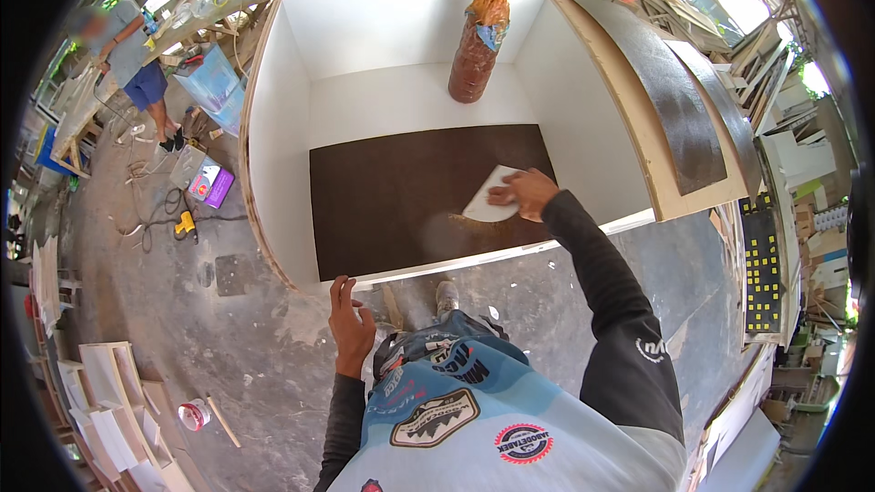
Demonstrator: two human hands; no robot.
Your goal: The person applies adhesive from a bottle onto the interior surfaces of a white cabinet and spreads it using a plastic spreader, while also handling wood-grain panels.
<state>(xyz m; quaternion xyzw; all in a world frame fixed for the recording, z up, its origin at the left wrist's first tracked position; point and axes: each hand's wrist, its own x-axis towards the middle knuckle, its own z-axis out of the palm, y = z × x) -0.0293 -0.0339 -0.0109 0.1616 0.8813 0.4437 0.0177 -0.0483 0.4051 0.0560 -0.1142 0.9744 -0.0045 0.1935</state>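
My right hand (pixel 530 193) grips a thin white spreader (pixel 493 184), its lower edge against a dark brown sheet (pixel 392 191). A pale brown smear shows on the sheet just below the spreader. The sheet lies flat inside a large open box with white inner walls (pixel 365 27). My left hand (pixel 352 326) is at the box's near left corner, fingers loosely bent and apart, holding nothing; whether its fingertips touch the rim I cannot tell. On the white surface behind the sheet stands a bottle (pixel 474 62) of reddish-brown stuff, its top smeared orange.
Dark strips (pixel 670 100) lie over the box's right side. A yellow drill (pixel 186 226) and a purple tin (pixel 211 184) sit on the floor at left, near another person (pixel 137 64). White panels (pixel 105 405) are stacked at lower left. Tools line a bench beyond the box.
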